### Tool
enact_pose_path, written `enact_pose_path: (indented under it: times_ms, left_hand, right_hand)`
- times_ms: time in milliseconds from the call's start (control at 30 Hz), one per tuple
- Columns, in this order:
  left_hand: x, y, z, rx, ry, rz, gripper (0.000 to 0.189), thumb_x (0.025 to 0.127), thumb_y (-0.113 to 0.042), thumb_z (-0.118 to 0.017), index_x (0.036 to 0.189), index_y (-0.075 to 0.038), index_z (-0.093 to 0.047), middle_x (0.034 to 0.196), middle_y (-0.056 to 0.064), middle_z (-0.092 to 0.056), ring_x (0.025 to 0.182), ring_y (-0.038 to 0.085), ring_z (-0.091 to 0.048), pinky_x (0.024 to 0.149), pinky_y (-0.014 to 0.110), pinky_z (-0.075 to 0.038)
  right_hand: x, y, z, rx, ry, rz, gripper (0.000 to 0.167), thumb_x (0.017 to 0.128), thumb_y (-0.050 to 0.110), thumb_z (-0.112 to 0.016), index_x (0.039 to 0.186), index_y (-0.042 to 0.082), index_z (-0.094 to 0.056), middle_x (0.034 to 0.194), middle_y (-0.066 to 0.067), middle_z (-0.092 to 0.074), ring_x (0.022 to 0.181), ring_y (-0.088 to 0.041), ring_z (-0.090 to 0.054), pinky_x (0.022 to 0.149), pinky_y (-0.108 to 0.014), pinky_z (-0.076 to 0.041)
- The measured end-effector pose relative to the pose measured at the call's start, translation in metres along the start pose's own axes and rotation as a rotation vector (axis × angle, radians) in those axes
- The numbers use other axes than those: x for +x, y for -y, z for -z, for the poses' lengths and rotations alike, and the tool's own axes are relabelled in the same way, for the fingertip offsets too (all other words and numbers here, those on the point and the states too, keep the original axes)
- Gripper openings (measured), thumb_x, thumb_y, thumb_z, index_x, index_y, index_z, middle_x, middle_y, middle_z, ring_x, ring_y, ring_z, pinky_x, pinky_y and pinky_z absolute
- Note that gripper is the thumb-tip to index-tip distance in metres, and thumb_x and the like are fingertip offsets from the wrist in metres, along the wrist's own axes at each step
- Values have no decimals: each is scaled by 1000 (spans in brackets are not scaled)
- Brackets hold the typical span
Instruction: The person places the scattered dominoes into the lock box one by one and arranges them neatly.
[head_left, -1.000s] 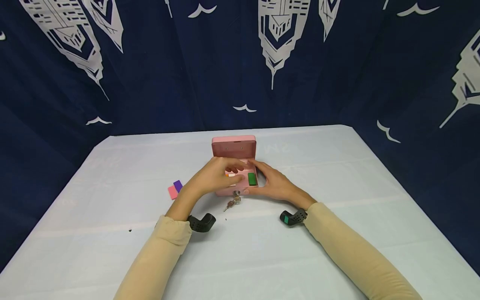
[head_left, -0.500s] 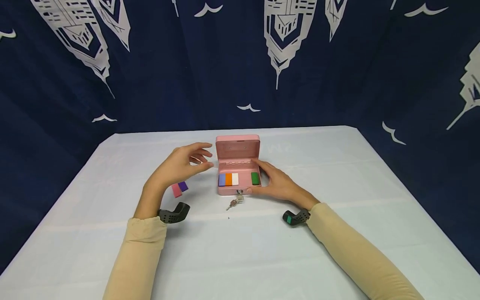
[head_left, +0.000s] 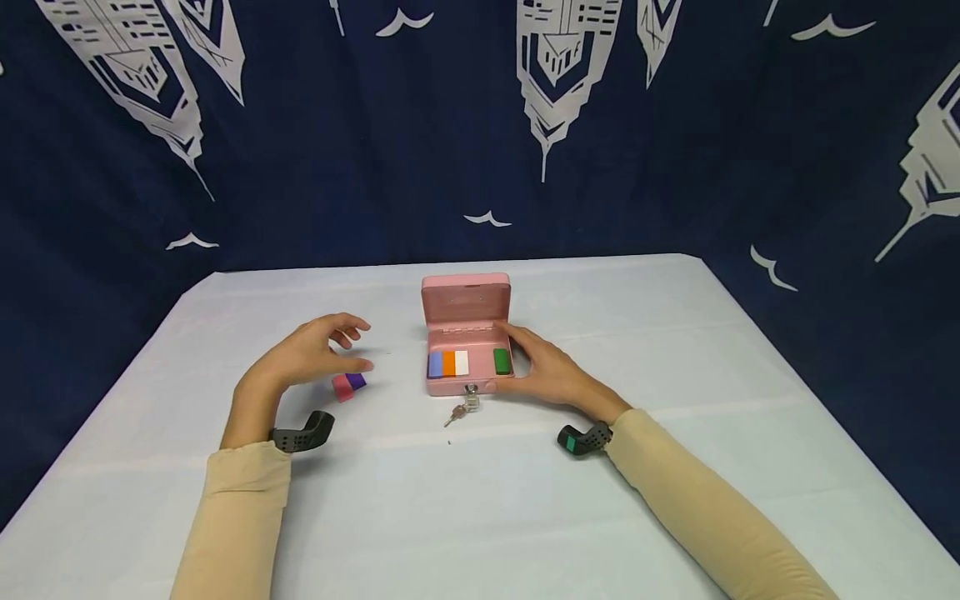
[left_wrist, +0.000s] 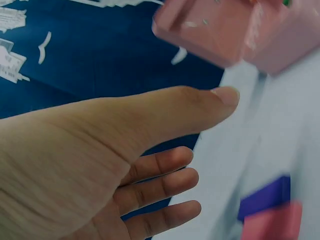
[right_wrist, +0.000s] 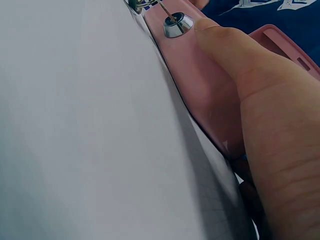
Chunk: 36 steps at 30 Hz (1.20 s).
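A pink cash box (head_left: 483, 360) stands on the table with its lid (head_left: 467, 305) raised. Inside, a light blue block (head_left: 435, 365), an orange block (head_left: 448, 363) and a white block (head_left: 461, 362) lie side by side; a green block (head_left: 502, 361) is at the right. My right hand (head_left: 551, 375) grips the box's right end, thumb on the front wall beside the lock (right_wrist: 178, 25). My left hand (head_left: 303, 354) is in the air left of the box with nothing in it, fingers loosely bent. Close to its thumb are a purple block (left_wrist: 265, 197) and a pink block (left_wrist: 272, 222).
Keys (head_left: 456, 413) hang from the lock at the front of the box. The white-covered table (head_left: 480, 517) extends all round, with a dark blue patterned curtain (head_left: 420, 167) behind it.
My left hand has moved from over the box out to the left, near the purple and pink blocks, uncovering the blocks inside. The right hand stays on the box.
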<state>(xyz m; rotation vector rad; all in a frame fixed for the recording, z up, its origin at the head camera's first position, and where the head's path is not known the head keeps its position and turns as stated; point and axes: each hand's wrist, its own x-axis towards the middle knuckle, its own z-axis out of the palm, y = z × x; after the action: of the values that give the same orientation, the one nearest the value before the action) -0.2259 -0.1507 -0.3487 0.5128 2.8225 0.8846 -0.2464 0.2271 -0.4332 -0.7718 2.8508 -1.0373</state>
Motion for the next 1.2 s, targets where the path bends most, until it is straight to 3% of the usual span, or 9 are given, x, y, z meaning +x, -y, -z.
enact_pose_path:
  times_ms: [233,333,467,600,700,933,1200]
  left_hand:
    - [-8,25,-3,45,15,15,82,83,-43,-86,144,-1,-51,131,22,-59,114,33,-58,90,45,-51]
    - [-13,37,-9,68,-22,-11,90,81,-47,-87,148,-1,-47,128,19,-59,110,29,-57,85,39,-49]
    - [-25,50,-20,78,-56,-66,90,78,-50,-88,145,-3,-51,119,11,-61,105,22,-54,81,33,-48]
    - [-32,59,-30,76,-74,-114,88,73,-53,-91,141,-9,-57,114,3,-60,104,17,-51,85,31,-48]
    - [-33,65,-36,74,-91,-146,87,71,-53,-93,140,-13,-60,114,0,-59,102,15,-50,86,31,-48]
    - [-30,73,-41,79,-141,-193,72,74,-46,-92,134,-14,-67,116,-1,-62,87,9,-48,70,23,-43]
    - [-24,79,-40,19,-171,-299,57,72,-30,-96,123,-15,-73,100,-10,-60,69,5,-47,60,16,-39]
  right_hand:
    - [0,-2,0,-13,-3,7,105,79,59,-83,163,24,-31,166,-3,-36,150,-25,-39,120,-55,-35]
    - [2,0,0,-17,-4,2,106,78,60,-83,163,25,-31,165,-1,-37,149,-25,-40,119,-55,-36]
    - [2,3,-1,-20,-3,-9,107,77,63,-83,163,28,-31,165,-1,-37,150,-26,-40,118,-57,-37]
    - [0,3,-2,-19,-6,-5,107,76,62,-84,163,28,-31,165,-1,-38,149,-26,-40,117,-56,-38]
    - [-1,1,-2,-29,-2,-7,107,76,62,-84,163,29,-30,165,-1,-38,149,-27,-40,116,-57,-39]
    - [-6,-1,-1,-22,7,-27,106,77,62,-83,163,31,-30,164,1,-39,150,-25,-40,117,-56,-39]
    - [-9,-3,1,-5,17,-49,107,74,66,-84,162,36,-30,165,3,-38,150,-25,-39,116,-58,-39]
